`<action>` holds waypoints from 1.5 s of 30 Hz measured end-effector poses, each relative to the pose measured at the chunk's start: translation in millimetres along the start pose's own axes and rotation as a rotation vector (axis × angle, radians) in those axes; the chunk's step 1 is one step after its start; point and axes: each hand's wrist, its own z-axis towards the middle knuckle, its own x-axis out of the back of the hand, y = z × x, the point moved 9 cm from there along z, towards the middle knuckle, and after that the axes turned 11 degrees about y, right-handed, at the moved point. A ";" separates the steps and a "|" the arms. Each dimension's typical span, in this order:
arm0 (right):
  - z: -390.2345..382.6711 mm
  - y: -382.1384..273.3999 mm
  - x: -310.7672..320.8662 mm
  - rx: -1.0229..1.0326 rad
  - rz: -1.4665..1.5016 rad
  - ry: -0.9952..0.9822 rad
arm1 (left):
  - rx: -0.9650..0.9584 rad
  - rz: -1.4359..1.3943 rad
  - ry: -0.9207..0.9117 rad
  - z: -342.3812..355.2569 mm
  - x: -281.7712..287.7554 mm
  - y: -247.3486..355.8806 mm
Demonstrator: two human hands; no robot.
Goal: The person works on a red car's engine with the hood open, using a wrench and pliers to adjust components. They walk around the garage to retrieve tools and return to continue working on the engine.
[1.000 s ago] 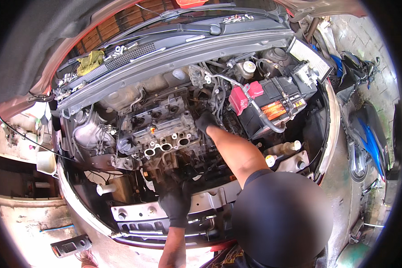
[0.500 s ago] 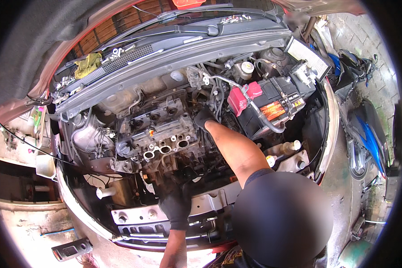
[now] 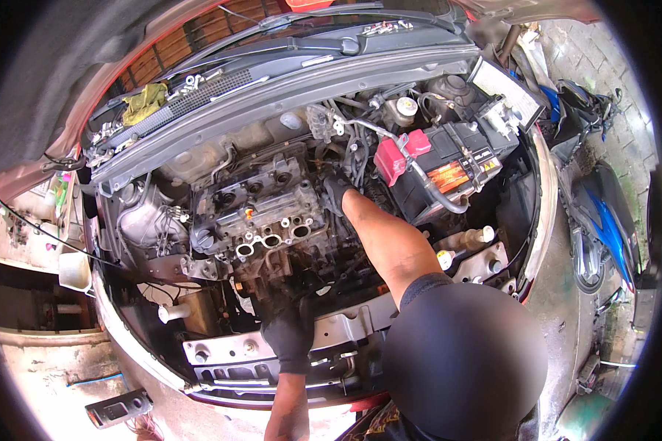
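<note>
i'm working in an open engine bay with both hands in black gloves. the grimy engine (image 3: 261, 197) is sitting in the middle of the bay, its three oval ports (image 3: 259, 245) facing the pale front crossbar (image 3: 342, 324). my left hand (image 3: 287, 341) is hanging low at that crossbar, its fingers dipping into the dark space below the ports. my right hand (image 3: 336, 192) is lying right by the engine's right end, near some dark hoses (image 3: 361, 156). on both hands the fingers are disappearing into shadow, so i can't tell whether they're standing apart, pressing together or clamping on something; the left ones are perhaps touching the lower engine, but the view there is poor. to the right of my right hand, a black battery (image 3: 460, 151) is sitting with a red cover (image 3: 394, 163) at its left corner. up on the cowl (image 3: 232, 79), a yellow cloth (image 3: 146, 104) is lying near loose metal tools (image 3: 193, 82).
</note>
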 end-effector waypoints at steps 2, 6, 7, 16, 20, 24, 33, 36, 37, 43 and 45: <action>-8.3 20.6 0.6 -0.341 0.486 0.169 | -0.002 -0.013 0.002 1.5 -0.1 1.3; -51.4 32.1 37.8 -0.877 1.135 0.665 | 0.066 0.006 0.002 -2.8 -0.5 -8.8; -58.0 30.1 50.6 -0.857 1.115 0.670 | 0.068 0.019 0.004 -1.5 1.1 -8.2; -82.5 38.8 71.3 -0.918 1.155 0.626 | 0.061 -0.018 0.146 7.9 18.3 9.8; -79.5 34.6 70.5 -0.924 1.187 0.644 | 0.081 0.028 0.125 5.9 18.0 7.1; -65.5 29.5 13.6 -0.957 1.091 0.521 | 0.043 -0.020 0.148 8.6 16.7 10.9; -71.9 35.7 43.4 -0.742 1.194 0.500 | 0.060 -0.026 0.112 12.2 30.5 23.7; -74.2 38.2 53.3 -0.779 1.251 0.317 | 0.053 0.001 0.062 9.7 23.1 17.7; -73.7 42.9 57.1 -0.810 1.214 0.344 | 0.046 -0.002 0.044 8.2 19.8 17.0; -59.9 44.3 54.2 -0.884 1.120 0.391 | 0.033 -0.027 0.081 9.2 25.0 17.9; -54.1 42.7 45.0 -0.872 1.127 0.370 | 0.056 -0.077 0.114 13.9 25.0 15.2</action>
